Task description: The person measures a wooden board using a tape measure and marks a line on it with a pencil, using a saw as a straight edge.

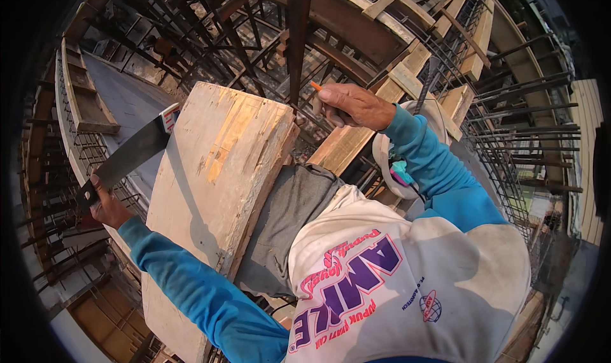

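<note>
While a wide wooden board (216,172) rests tilted across the person's lap, the left hand (107,204) is clamped around the handle of a handsaw (130,154), its blade lying against the board's left edge. The right hand (353,105) pinches an orange pencil (316,85) at the board's far corner, beside an upright steel bar (296,38) (only the pencil's tip shows). Rebar cages (522,127) crowd the blurred rim beyond.

We see a pale tan wooden board (219,172) with orange-brown streaks, and left of it a dark grey saw blade (130,156). Right of the board come turquoise sleeves (439,165), grey trousers (286,223) and an orange pencil (316,85).
</note>
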{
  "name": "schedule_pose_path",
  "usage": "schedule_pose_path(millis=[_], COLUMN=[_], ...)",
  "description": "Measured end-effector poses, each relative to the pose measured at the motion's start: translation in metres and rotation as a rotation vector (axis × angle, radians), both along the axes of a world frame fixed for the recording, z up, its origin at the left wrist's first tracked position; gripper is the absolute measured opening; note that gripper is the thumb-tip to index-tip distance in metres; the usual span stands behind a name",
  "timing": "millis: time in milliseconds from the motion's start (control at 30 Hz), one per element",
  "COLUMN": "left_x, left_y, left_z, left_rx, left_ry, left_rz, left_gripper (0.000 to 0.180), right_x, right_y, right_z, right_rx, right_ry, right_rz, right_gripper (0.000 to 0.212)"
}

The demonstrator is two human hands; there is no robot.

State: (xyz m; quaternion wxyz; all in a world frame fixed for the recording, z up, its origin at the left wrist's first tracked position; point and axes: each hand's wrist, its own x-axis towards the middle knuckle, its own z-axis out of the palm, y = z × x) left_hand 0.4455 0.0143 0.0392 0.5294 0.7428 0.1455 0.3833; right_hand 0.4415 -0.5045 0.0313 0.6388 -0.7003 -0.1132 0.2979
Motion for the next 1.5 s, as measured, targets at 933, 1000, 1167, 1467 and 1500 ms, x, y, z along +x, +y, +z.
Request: schedule_pose_path(millis=[933,1000,1167,1467,1500], left_x=[0.065,0.068,0.049,0.004,0.002], left_y=[0.005,0.004,-0.044,-0.072,-0.072], left_z=[0.017,0.037,0.109,0.183,0.180], left_rx=[-0.127,-0.044,0.186,-0.076,-0.121], left_ry=[-0.165,-0.155,-0.199,-0.283,-0.240], left_rz=[-0.032,-0.044,-0.119,-0.232,-0.277], left_gripper=[0.025,0.026,0.040,0.043,0.044], right_x=[0.047,0.050,0.060,0.091,0.089], right_y=[0.141,0.144,0.131,0.122,0.113], right_z=[-0.062,-0.066,-0.066,-0.064,-0.058], right_rx=[-0.086,-0.050,-0.089,0.405,0.447], right_ry=[-0.683,-0.687,-0.600,-0.241,-0.171], right_rz=[-0.150,-0.199,-0.223,-0.394,-0.383], right_gripper=[0.022,0.023,0.034,0.089,0.091])
